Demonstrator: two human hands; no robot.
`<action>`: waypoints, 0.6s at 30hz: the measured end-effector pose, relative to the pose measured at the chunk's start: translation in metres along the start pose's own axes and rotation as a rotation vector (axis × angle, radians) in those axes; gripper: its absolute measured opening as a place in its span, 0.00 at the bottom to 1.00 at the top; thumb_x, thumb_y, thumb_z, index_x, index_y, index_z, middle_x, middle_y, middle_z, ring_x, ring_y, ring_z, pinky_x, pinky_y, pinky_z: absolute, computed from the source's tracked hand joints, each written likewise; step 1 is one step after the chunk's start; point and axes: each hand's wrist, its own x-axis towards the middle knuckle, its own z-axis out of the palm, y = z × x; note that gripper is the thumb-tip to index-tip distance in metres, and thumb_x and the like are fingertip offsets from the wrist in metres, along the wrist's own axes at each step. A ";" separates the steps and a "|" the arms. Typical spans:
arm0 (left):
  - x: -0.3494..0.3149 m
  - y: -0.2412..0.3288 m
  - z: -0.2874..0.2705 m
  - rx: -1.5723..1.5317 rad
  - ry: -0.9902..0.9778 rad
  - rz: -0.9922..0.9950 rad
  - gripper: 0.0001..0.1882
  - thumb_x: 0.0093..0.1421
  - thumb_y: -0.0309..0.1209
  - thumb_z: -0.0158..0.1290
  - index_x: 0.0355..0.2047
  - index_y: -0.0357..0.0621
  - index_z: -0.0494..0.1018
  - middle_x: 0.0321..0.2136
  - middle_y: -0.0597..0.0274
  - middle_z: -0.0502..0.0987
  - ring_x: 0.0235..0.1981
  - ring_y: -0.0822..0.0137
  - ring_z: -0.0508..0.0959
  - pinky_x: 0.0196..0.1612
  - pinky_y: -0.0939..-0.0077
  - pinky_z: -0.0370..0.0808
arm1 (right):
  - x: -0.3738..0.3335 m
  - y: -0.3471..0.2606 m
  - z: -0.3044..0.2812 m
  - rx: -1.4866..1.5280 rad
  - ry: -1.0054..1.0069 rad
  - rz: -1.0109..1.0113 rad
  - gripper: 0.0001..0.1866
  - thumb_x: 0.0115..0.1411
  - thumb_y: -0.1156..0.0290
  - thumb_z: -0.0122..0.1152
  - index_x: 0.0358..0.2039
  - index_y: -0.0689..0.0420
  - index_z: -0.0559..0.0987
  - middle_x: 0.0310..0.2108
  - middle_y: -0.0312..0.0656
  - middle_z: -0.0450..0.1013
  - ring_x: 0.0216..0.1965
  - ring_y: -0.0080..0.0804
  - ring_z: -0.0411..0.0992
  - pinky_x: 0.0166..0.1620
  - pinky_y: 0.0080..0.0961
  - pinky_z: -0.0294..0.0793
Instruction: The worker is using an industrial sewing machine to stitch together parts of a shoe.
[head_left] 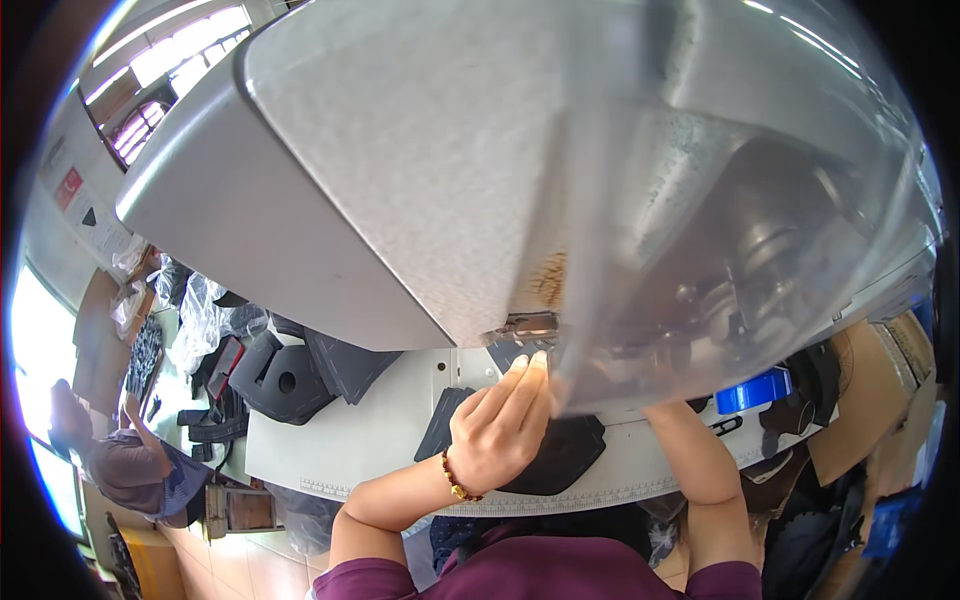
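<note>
The large grey head of what looks like a sewing machine (400, 150) fills the upper middle. My left hand (500, 425), with a beaded bracelet at the wrist, lies below its small metal working part (530, 326). Its fingers are stretched out side by side, tips close to that part; the thumb is hidden. Beneath the hand is a flat black piece (565, 455), on the white table (350, 450). My right forearm (690, 450) reaches up behind a translucent plastic guard (740, 270), which hides the right hand.
Black padded pieces (285, 380) and flat black panels (345, 360) lie left on the table. A ruler strip (400, 498) follows the front edge. To the right are a blue ring-shaped object (753, 390) and cardboard (865, 400). Another person (135, 465) is far left.
</note>
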 end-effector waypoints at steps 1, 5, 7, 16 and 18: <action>0.000 -0.001 0.000 -0.026 0.001 -0.003 0.11 0.42 0.21 0.50 0.29 0.33 0.73 0.33 0.55 0.75 0.34 0.66 0.77 0.24 0.84 0.69 | -0.002 0.000 0.002 0.014 0.007 0.027 0.10 0.51 0.71 0.54 0.35 0.60 0.72 0.31 0.38 0.70 0.32 0.26 0.68 0.40 0.25 0.68; -0.003 -0.011 -0.002 -0.111 -0.011 0.000 0.14 0.42 0.21 0.51 0.33 0.35 0.74 0.34 0.56 0.76 0.36 0.66 0.77 0.26 0.83 0.71 | -0.004 -0.002 0.004 0.065 0.035 0.127 0.12 0.51 0.72 0.53 0.38 0.58 0.71 0.34 0.35 0.70 0.34 0.24 0.68 0.43 0.23 0.67; -0.005 -0.015 -0.003 -0.123 -0.011 -0.001 0.14 0.41 0.20 0.51 0.32 0.35 0.74 0.34 0.56 0.75 0.36 0.66 0.77 0.27 0.82 0.72 | 0.002 -0.016 0.002 -0.145 -0.084 0.156 0.09 0.51 0.73 0.52 0.34 0.59 0.72 0.30 0.35 0.70 0.31 0.24 0.67 0.39 0.22 0.68; -0.004 -0.024 0.004 -0.220 0.060 -0.022 0.17 0.36 0.16 0.50 0.31 0.36 0.75 0.31 0.60 0.75 0.31 0.65 0.78 0.26 0.79 0.73 | -0.006 -0.001 0.020 -0.460 0.315 -0.360 0.07 0.47 0.75 0.55 0.29 0.57 0.74 0.23 0.38 0.69 0.25 0.31 0.66 0.30 0.27 0.65; -0.002 -0.026 0.003 -0.221 0.071 -0.025 0.17 0.35 0.16 0.51 0.30 0.37 0.75 0.30 0.61 0.74 0.29 0.66 0.78 0.25 0.78 0.73 | -0.007 -0.003 0.021 -0.523 0.298 -0.358 0.06 0.48 0.74 0.55 0.29 0.58 0.74 0.22 0.39 0.68 0.25 0.33 0.66 0.31 0.31 0.64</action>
